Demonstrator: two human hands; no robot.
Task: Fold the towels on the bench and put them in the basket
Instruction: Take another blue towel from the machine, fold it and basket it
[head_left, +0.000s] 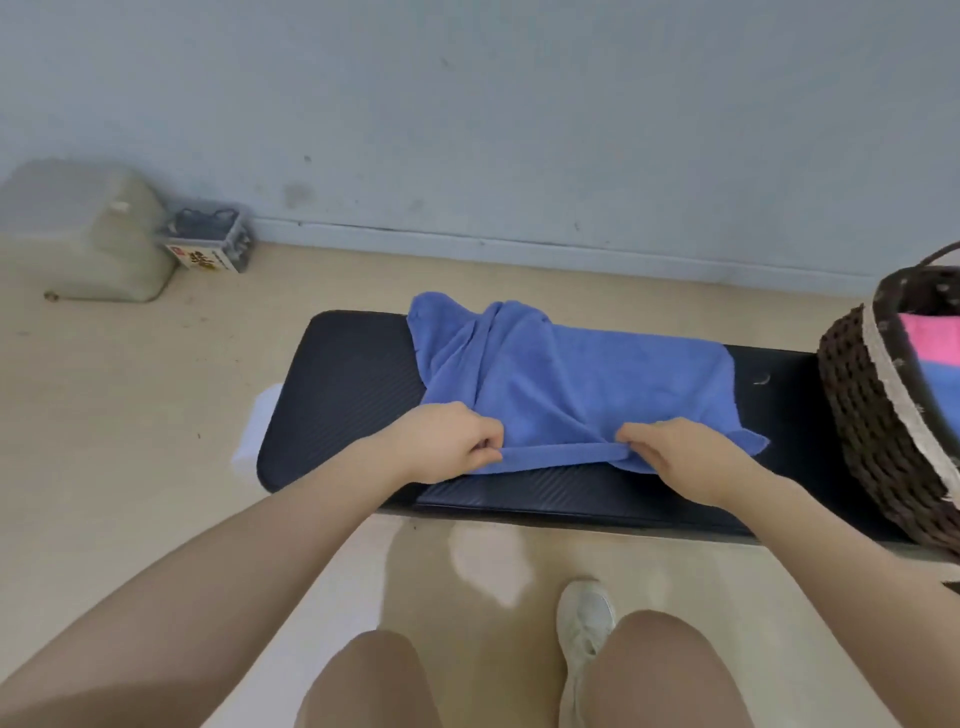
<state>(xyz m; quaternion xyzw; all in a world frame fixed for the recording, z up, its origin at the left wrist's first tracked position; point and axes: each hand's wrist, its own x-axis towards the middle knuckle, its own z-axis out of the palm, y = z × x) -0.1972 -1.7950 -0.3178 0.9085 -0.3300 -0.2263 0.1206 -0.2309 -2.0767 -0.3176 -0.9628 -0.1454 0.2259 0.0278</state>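
Note:
A blue towel (566, 379) lies rumpled across the black padded bench (343, 395). My left hand (441, 441) pinches the towel's near edge at its left end. My right hand (675, 457) pinches the same edge further right. The hem stretches taut between them just above the bench top. A dark woven basket (872, 415) with a pale lining stands on the bench's right end. Inside it lie a pink towel (930, 338) and a blue one beneath it.
A pale plastic tub (88, 234) and a small clear box (213, 239) sit on the floor by the wall at the far left. My legs and a white shoe (584, 629) are on the beige floor in front of the bench.

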